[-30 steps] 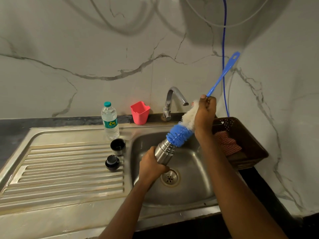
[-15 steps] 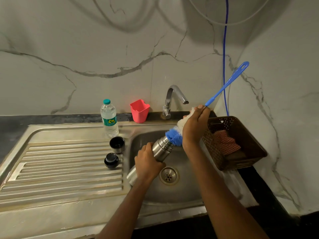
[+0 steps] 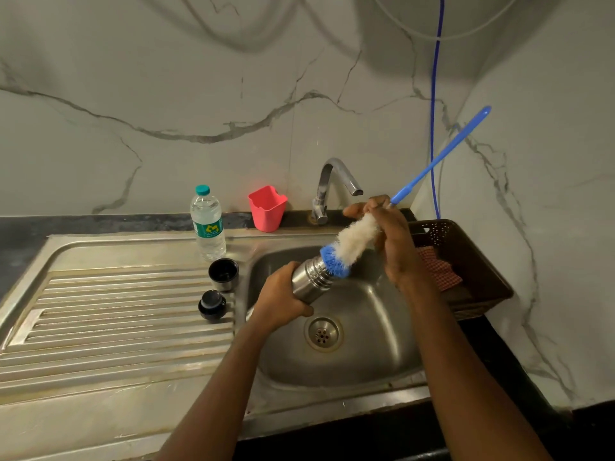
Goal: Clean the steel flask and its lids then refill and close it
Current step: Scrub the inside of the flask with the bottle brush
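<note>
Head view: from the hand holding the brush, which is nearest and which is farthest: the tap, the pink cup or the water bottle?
1. Tap, just left of the right hand, which grips the brush at the flask mouth.
2. Pink cup, further left along the back.
3. Water bottle, farthest left.

Glossy steel flask (image 3: pixel 311 281); bristly brush (image 3: pixel 352 242); shiny metal sink (image 3: pixel 372 354).
</note>
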